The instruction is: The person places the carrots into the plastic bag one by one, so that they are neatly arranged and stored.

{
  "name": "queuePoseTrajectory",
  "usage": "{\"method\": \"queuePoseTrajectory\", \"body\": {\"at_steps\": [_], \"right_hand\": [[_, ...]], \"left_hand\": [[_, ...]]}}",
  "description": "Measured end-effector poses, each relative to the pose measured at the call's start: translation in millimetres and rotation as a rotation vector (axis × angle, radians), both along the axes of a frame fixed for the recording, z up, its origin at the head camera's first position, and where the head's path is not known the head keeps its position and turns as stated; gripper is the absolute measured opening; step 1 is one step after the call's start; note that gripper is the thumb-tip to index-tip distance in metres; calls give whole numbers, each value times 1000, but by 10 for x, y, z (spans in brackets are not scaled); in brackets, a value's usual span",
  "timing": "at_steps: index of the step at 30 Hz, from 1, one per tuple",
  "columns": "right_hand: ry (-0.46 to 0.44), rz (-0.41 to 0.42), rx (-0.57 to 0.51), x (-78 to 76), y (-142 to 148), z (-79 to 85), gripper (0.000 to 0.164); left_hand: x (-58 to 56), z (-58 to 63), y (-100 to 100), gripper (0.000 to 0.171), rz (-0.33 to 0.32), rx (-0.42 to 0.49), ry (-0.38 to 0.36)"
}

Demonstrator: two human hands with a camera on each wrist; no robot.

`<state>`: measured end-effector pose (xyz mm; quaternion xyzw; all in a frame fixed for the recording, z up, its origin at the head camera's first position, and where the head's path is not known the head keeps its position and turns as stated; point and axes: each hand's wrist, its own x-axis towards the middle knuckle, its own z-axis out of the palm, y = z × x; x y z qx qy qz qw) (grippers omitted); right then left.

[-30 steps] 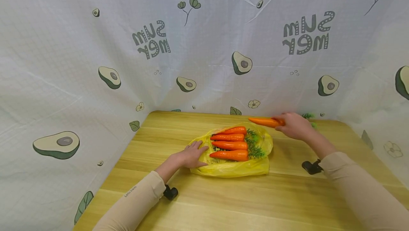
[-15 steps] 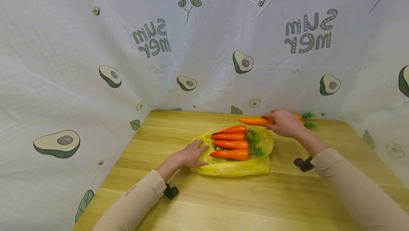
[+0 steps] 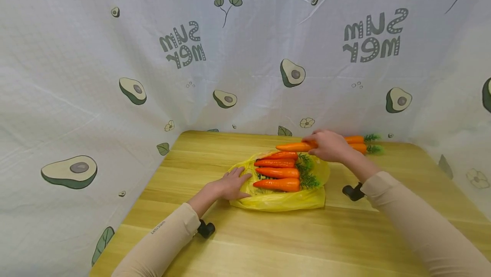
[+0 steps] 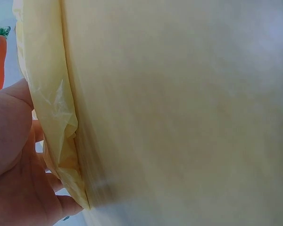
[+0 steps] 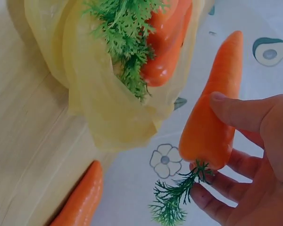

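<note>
Orange carrot (image 5: 203,127) in fingers (image 5: 245,165), four (image 3: 278,173) in yellow bag (image 3: 284,203)

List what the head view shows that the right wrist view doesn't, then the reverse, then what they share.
Only the head view: the left hand touching the yellow bag, both beige sleeves, and the summer lettering on the printed cloth.

Only the right wrist view: the leafy top of the held carrot, which the right hand hides in the head view.

Both: the right hand gripping that carrot, the bag with other carrots and their greens in it, part of the wooden table, and the printed cloth.
</note>
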<state>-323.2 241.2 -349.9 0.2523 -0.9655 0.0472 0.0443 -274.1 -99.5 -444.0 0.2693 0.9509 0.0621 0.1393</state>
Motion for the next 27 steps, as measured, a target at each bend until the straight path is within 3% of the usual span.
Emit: {"method": "queuePoseTrajectory", "body": {"at_steps": [16, 27], "right_hand": [[-10, 42, 105, -97, -352, -93, 38], [-38, 37, 116, -183, -487, -254, 39]], "left_hand": [[6, 2, 4, 72, 11, -3, -10], [0, -1, -6, 72, 4, 0, 1]]}}
